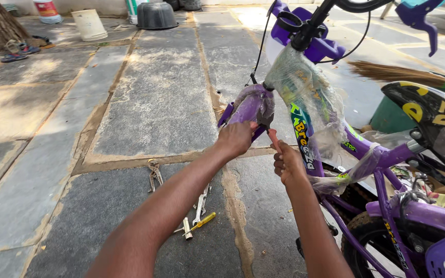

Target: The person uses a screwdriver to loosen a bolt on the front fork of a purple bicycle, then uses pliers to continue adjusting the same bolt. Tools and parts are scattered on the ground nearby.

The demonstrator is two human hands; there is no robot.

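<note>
A small purple bicycle (387, 154), partly wrapped in clear plastic, stands at the right. My left hand (236, 138) grips the lower end of its purple front mudguard (251, 105), which is also under plastic. My right hand (287, 162) is closed around a tool with a reddish handle (273, 138), held upright just below the mudguard and beside the frame's down tube (302, 139). The tool's tip is hidden behind the mudguard.
Pliers (155, 174), spanners (201, 203) and a yellow-handled screwdriver (202, 222) lie on the stone paving below my arms. A broom (392, 72) and green bin (392, 116) stand behind the bicycle. Buckets (89, 24), a dark basin (156, 15) and sandals (19, 50) sit far back.
</note>
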